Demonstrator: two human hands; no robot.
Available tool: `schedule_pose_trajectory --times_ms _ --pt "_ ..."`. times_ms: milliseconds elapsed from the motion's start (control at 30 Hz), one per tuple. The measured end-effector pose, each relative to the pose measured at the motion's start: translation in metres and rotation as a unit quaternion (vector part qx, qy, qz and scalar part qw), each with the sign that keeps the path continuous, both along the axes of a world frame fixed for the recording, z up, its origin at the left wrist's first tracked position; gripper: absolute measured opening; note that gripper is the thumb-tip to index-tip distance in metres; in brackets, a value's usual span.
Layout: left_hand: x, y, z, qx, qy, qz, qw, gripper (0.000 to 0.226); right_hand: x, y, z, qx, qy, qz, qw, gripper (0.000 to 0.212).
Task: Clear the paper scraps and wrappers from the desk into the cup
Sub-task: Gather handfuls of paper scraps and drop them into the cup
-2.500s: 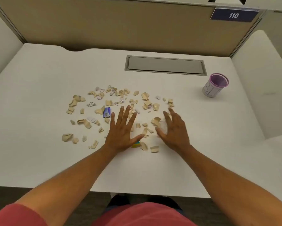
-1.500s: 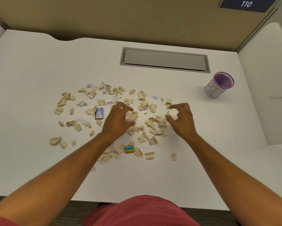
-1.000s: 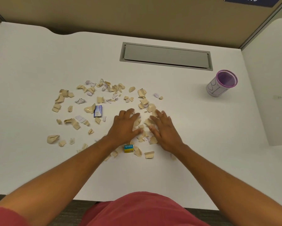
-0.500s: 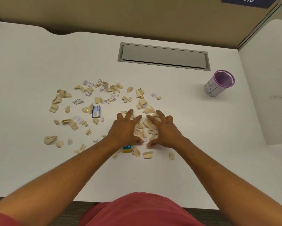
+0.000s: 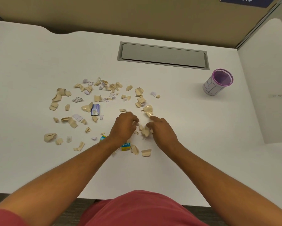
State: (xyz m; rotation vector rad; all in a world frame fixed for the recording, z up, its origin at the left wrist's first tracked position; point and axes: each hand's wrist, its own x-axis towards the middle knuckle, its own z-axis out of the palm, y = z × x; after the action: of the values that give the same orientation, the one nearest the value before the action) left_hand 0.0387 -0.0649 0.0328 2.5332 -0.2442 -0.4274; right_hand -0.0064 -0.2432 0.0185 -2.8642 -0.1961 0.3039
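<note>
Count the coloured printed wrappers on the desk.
3: a blue one left of the hands, a yellow-blue one under the left wrist, a blue corner beside that forearm. Hands may hide more.

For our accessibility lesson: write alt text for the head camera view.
A person's left hand and right hand gather tan paper scraps on a white desk. More scraps lie scattered to the left; a purple-rimmed cup stands far right.

Torn tan and white paper scraps [image 5: 94,98] lay scattered across the middle of the white desk [image 5: 39,54], with a blue wrapper [image 5: 95,109] among them and a blue-and-yellow wrapper [image 5: 126,146] nearer the front edge. The cup [image 5: 217,82], white with a purple rim, stood upright well apart at the right.
</note>
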Motion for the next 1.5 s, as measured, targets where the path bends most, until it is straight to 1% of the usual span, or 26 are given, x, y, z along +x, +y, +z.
schedule_pose_trajectory --times_ms 100,167,233,267,300,333,400,433,467,500,567,633,700,767,800,867,967,1033,1067,1133,1200,1267,1333,1400,1433,1500 --pt "0.002 -0.003 -0.003 -0.053 0.014 0.071 0.996 0.021 0.003 -0.008 -0.001 0.054 -0.025 -0.003 0.998 0.035" --pt "0.004 -0.005 -0.005 -0.099 0.037 0.126 0.986 0.015 0.007 -0.014 0.002 0.133 -0.034 -0.056 0.989 0.028" --pt "0.006 -0.008 -0.005 -0.167 0.081 0.182 0.966 0.015 0.011 -0.022 0.005 0.234 -0.014 -0.137 0.962 0.021" --pt "0.007 -0.011 -0.003 -0.197 0.102 0.204 0.953 0.017 0.014 -0.027 0.006 0.288 0.01 -0.187 0.939 0.019" --pt "0.009 -0.015 -0.001 -0.222 0.121 0.223 0.941 0.019 0.017 -0.034 0.007 0.347 0.042 -0.24 0.905 0.018" --pt "0.011 -0.02 0.002 -0.251 0.14 0.24 0.927 0.021 0.019 -0.041 0.009 0.418 0.082 -0.29 0.857 0.017" --pt "0.015 -0.035 0.01 -0.327 0.187 0.265 0.887 0.022 0.023 -0.057 0.014 0.569 0.167 -0.351 0.724 0.017" --pt "0.018 -0.043 0.014 -0.363 0.206 0.272 0.867 0.022 0.025 -0.066 0.018 0.618 0.202 -0.366 0.666 0.017" --pt "0.021 -0.052 0.018 -0.389 0.218 0.277 0.851 0.021 0.027 -0.076 0.021 0.644 0.227 -0.375 0.627 0.017" --pt "0.024 -0.061 0.022 -0.407 0.225 0.28 0.84 0.021 0.028 -0.085 0.024 0.658 0.244 -0.379 0.603 0.017" --pt "0.032 -0.08 0.03 -0.432 0.235 0.277 0.825 0.021 0.03 -0.105 0.029 0.675 0.258 -0.384 0.575 0.016" --pt "0.04 -0.1 0.038 -0.459 0.247 0.269 0.81 0.022 0.033 -0.126 0.037 0.691 0.252 -0.394 0.551 0.015" --pt "0.051 -0.122 0.047 -0.48 0.258 0.26 0.797 0.021 0.04 -0.15 0.048 0.704 0.227 -0.404 0.538 0.013" --pt "0.064 -0.148 0.058 -0.489 0.264 0.245 0.795 0.021 0.051 -0.179 0.061 0.714 0.192 -0.407 0.536 0.012" --pt "0.072 -0.162 0.064 -0.488 0.267 0.236 0.797 0.022 0.057 -0.195 0.069 0.713 0.173 -0.407 0.543 0.012" --pt "0.087 -0.194 0.076 -0.479 0.266 0.218 0.808 0.024 0.072 -0.226 0.085 0.699 0.13 -0.413 0.57 0.011" --pt "0.109 -0.247 0.094 -0.455 0.262 0.187 0.831 0.024 0.096 -0.268 0.108 0.645 0.083 -0.427 0.628 0.01" --pt "0.121 -0.283 0.104 -0.43 0.261 0.164 0.849 0.024 0.112 -0.289 0.12 0.589 0.067 -0.439 0.675 0.022" --pt "0.126 -0.3 0.107 -0.412 0.258 0.155 0.86 0.025 0.12 -0.297 0.124 0.556 0.061 -0.446 0.698 0.027" --pt "0.134 -0.331 0.111 -0.366 0.256 0.141 0.883 0.027 0.135 -0.307 0.129 0.48 0.055 -0.46 0.745 0.028" --pt "0.139 -0.354 0.113 -0.309 0.26 0.127 0.906 0.034 0.148 -0.313 0.128 0.418 0.063 -0.466 0.778 0.028" --pt "0.145 -0.366 0.114 -0.271 0.262 0.129 0.917 0.04 0.158 -0.314 0.125 0.38 0.084 -0.468 0.794 0.03" --pt "0.151 -0.374 0.117 -0.266 0.267 0.144 0.915 0.038 0.163 -0.319 0.122 0.372 0.11 -0.462 0.797 0.031" --pt "0.155 -0.378 0.121 -0.279 0.277 0.159 0.906 0.035 0.167 -0.322 0.12 0.407 0.112 -0.443 0.791 0.025" --pt "0.157 -0.378 0.123 -0.29 0.285 0.167 0.898 0.035 0.169 -0.323 0.119 0.415 0.106 -0.434 0.792 0.026" --pt "0.159 -0.378 0.129 -0.312 0.302 0.184 0.882 0.036 0.172 -0.322 0.121 0.394 0.1 -0.429 0.806 0.023"
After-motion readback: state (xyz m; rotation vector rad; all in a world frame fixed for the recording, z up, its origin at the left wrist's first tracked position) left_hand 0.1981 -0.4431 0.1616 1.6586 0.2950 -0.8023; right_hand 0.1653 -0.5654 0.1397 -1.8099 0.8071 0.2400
